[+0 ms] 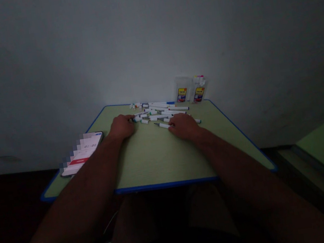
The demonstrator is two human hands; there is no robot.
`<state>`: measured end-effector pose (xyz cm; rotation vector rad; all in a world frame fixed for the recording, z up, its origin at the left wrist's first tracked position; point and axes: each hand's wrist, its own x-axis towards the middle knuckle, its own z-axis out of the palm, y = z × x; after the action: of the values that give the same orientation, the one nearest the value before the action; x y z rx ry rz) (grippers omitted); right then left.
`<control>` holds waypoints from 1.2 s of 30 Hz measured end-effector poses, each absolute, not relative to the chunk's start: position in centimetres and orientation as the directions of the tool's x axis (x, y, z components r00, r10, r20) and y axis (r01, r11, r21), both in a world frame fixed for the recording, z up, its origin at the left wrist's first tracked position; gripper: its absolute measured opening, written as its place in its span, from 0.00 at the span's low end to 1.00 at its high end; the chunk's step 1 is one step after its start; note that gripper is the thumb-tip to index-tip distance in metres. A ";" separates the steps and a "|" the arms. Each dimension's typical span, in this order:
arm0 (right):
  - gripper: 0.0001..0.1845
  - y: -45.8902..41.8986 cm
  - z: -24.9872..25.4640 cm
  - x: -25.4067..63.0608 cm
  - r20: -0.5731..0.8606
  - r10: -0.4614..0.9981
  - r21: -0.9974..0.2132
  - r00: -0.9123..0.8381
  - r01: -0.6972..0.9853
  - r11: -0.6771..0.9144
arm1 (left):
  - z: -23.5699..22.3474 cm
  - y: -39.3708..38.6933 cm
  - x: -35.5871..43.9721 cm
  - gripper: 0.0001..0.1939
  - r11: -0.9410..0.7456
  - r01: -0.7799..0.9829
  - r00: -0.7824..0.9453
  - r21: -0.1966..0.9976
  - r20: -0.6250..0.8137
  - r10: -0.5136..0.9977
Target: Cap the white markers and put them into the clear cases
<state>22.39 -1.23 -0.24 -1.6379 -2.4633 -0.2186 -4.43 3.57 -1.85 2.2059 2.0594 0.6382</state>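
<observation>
My right hand is closed around an uncapped white marker lying low over the table. Its grey tip end points left, and a green-marked end shows beyond my knuckles. At the left edge of the pile, my left hand has its fingers drawn together against the small caps and pens there. What lies between those fingertips is too dark and small to make out. Beside them rests a loose white cap. Several white markers lie crosswise in a loose pile between and behind my hands.
More small caps are clustered at the table's back left. Two clear plastic cases with yellow labels stand at the back right, the right one holding a few markers. A phone lies on the left of the green table, whose back edge is near the wall.
</observation>
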 end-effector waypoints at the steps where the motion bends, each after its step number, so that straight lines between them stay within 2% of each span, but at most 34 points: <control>1: 0.13 -1.3 -0.2 22.4 0.224 0.903 0.018 -0.367 0.928 0.372 | -1.8 3.6 -4.4 0.24 -0.113 0.944 0.030 0.309 0.261 0.965; 7: 0.12 -1.6 0.4 22.4 0.197 0.933 -0.023 -0.301 0.950 0.312 | -1.6 3.5 -4.4 0.21 -0.095 0.956 0.021 0.276 0.260 0.965; 17: 0.11 -1.6 0.4 22.7 0.244 0.944 -0.152 -0.224 0.952 0.265 | -2.2 4.0 -4.8 0.19 -0.081 0.949 -0.011 0.305 0.287 0.958; 21: 0.09 -1.5 0.2 22.8 0.251 0.944 -0.209 -0.214 0.940 0.269 | -2.1 3.9 -4.8 0.14 -0.073 0.936 -0.033 0.344 0.293 0.956; 25: 0.07 -1.2 -0.1 22.9 0.269 0.939 -0.276 -0.215 0.917 0.289 | -1.2 3.3 -4.6 0.10 -0.038 0.888 -0.145 0.458 0.357 0.923; 27: 0.07 -1.0 -0.2 22.9 0.279 0.939 -0.345 -0.200 0.892 0.292 | -0.7 2.9 -4.3 0.10 -0.050 0.850 -0.191 0.524 0.396 0.898; 30: 0.07 -0.6 -0.1 22.8 0.243 0.960 -0.553 -0.141 0.793 0.257 | -0.2 2.6 -3.5 0.10 -0.107 0.747 -0.209 0.657 0.384 0.899; 33: 0.05 -0.5 0.2 22.6 0.114 0.989 -0.799 -0.089 0.584 0.144 | -0.2 2.2 -2.3 0.11 -0.189 0.574 -0.129 0.797 0.316 0.940; 36: 0.05 -0.5 0.3 22.6 0.001 0.996 -0.931 -0.091 0.363 0.034 | -0.2 1.6 -1.3 0.15 -0.226 0.459 -0.034 0.859 0.271 0.962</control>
<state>22.63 -0.51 0.34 -1.4210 -1.5579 1.0624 -1.25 1.60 -0.25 1.7123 1.4971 1.2204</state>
